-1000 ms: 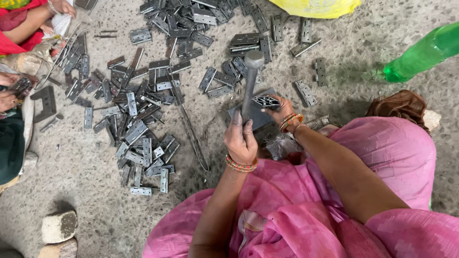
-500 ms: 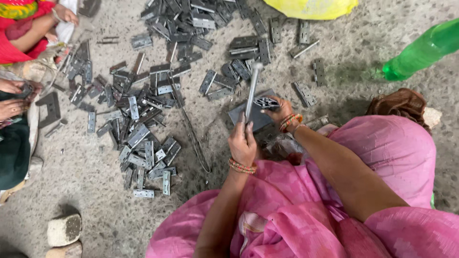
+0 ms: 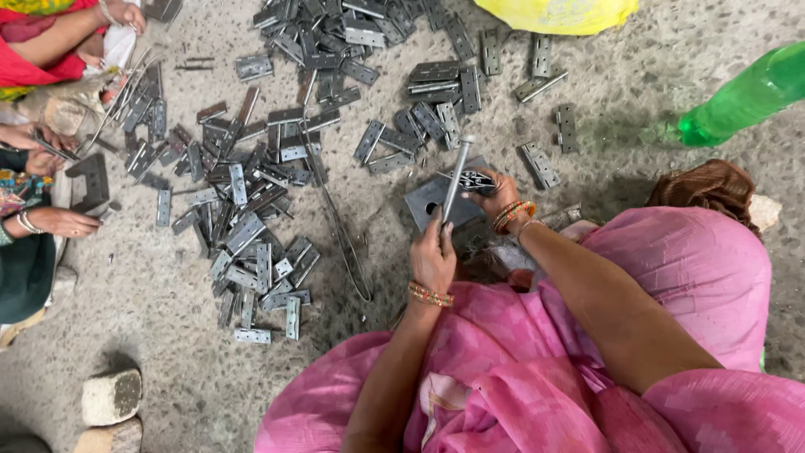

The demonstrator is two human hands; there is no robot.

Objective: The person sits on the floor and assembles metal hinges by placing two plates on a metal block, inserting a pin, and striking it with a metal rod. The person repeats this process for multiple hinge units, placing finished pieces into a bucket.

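Observation:
My left hand [image 3: 433, 257] is shut on the handle of a slim metal hammer [image 3: 457, 174], whose head points away from me. Its shaft crosses a dark square metal block [image 3: 422, 201] lying on the concrete floor. My right hand [image 3: 501, 198], with orange bangles at the wrist, pinches a small grey hinge [image 3: 475, 179] and holds it on the block beside the hammer. Pink cloth covers my lap below both arms.
Several loose grey hinges [image 3: 251, 226] lie in a heap across the floor to the left and ahead. Thin metal rods [image 3: 345, 247] lie beside the block. A green bottle [image 3: 742, 96], a yellow bag [image 3: 558, 13], two stones [image 3: 111, 396] and another person's hands [image 3: 63, 222] are around.
The hammer has dropped from a raised, blurred position to low over the block. My right hand has stayed on the hinge.

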